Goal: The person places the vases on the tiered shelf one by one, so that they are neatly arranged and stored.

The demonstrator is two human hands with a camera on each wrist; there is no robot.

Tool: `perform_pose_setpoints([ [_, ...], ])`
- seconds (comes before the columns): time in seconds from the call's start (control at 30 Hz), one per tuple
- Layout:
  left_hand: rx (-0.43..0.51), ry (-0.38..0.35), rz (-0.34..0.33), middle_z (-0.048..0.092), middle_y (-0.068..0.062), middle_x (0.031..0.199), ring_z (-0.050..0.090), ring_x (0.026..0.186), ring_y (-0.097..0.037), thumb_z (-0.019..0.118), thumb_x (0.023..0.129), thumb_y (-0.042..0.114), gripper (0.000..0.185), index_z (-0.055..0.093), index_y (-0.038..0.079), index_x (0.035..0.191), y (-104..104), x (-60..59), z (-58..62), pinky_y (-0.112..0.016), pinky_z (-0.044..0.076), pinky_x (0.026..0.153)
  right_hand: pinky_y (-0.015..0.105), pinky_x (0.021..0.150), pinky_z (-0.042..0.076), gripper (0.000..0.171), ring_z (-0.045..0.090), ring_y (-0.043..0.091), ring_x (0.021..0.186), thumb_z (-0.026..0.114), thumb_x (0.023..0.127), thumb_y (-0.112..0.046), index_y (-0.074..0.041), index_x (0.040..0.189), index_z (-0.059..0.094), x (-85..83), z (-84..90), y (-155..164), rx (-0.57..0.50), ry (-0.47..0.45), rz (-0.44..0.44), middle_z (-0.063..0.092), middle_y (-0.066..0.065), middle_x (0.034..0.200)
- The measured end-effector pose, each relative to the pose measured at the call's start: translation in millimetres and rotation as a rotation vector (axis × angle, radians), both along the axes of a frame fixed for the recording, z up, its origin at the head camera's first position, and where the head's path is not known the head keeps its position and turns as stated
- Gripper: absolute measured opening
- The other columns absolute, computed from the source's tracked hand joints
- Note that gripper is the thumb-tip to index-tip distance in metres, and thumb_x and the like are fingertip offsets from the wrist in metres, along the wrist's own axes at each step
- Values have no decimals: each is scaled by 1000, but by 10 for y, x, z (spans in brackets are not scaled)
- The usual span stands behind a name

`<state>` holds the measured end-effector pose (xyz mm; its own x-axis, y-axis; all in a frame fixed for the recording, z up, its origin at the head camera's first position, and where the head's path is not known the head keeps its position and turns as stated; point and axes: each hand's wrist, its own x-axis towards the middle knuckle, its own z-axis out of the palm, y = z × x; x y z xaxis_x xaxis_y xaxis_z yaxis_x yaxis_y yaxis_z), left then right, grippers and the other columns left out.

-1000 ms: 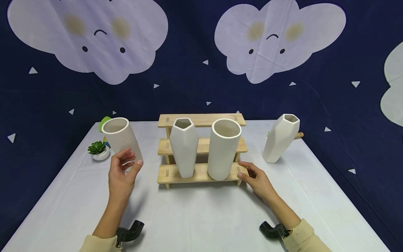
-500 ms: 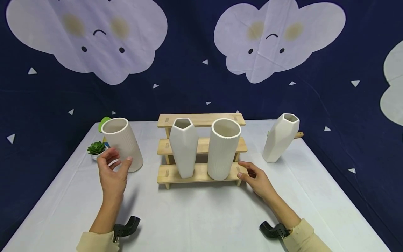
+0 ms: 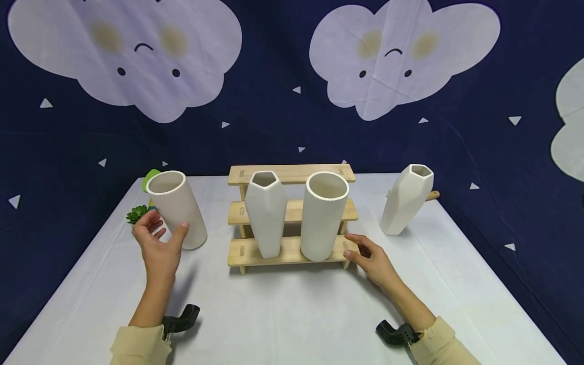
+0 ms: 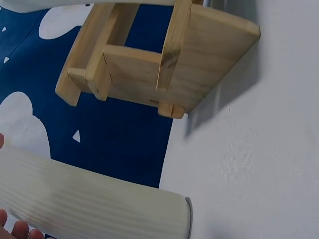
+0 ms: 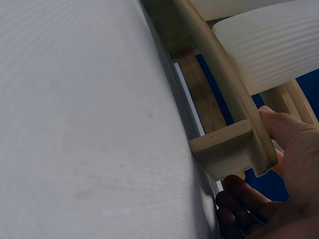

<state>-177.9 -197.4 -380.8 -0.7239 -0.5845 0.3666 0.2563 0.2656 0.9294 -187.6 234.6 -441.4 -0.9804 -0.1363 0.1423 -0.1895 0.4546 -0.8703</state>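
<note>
A tilted white ribbed vase (image 3: 178, 209) stands on the table at the left. My left hand (image 3: 164, 235) is spread at its lower left side, thumb against its front, fingers (image 4: 17, 230) at its far side. The left wrist view shows the same vase (image 4: 94, 204) close up. My right hand (image 3: 365, 253) grips the right end of the lowest step of a wooden three-step rack (image 3: 292, 175); in the right wrist view the thumb (image 5: 284, 129) lies on the plank (image 5: 224, 79) and the fingers curl below. A faceted vase (image 3: 266, 215) and a ribbed vase (image 3: 323, 215) stand on that step.
Another faceted white vase (image 3: 406, 200) stands on the white tablecloth (image 3: 292, 314) at the right. A small succulent (image 3: 136, 213) sits just behind my left hand, with a green object (image 3: 149, 177) behind the left vase. A dark cloud-print backdrop hangs behind.
My left hand has moved left and slightly back, from in front of the tilted ribbed vase to its lower left side. The right hand and the rack have stayed put.
</note>
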Motion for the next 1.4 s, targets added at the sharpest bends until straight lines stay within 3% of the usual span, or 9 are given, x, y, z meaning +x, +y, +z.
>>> perform_pose_setpoints([
  [0.4,1,-68,24,30,13,118,31,111,-3,75,76,12,74,31,10,136,-60,-117,-63,-26,29,96,19,76,45,45,54,5,91,67,87,-27,-17,130,56,-3,-6,0,1,-8,-4,63,11,118],
  [0.7,-32,-116,13,30,-10,137,30,118,-13,75,76,14,82,25,11,141,-83,-213,-82,-39,28,104,19,78,45,46,55,4,93,67,87,-26,-17,130,55,7,3,-8,-4,-5,2,62,10,122],
  [0.93,3,-124,-9,28,-8,138,32,123,-18,76,74,14,86,24,17,143,-93,-289,-108,-40,27,106,19,76,46,46,56,3,90,68,87,-25,-16,130,56,0,0,-9,-13,-1,4,64,11,117],
  [1.2,17,-166,-51,23,-9,143,25,130,-22,75,75,19,91,17,14,145,-91,-326,-113,-44,20,114,20,72,45,45,54,4,86,68,87,-23,-13,129,56,5,-10,-21,-19,18,3,64,12,114],
  [1.4,3,-197,-46,21,-11,146,22,137,-25,76,74,21,93,16,12,144,-78,-350,-106,-43,16,116,19,72,45,45,55,2,87,67,88,-24,-11,129,56,3,-17,-17,-16,30,3,64,13,115],
])
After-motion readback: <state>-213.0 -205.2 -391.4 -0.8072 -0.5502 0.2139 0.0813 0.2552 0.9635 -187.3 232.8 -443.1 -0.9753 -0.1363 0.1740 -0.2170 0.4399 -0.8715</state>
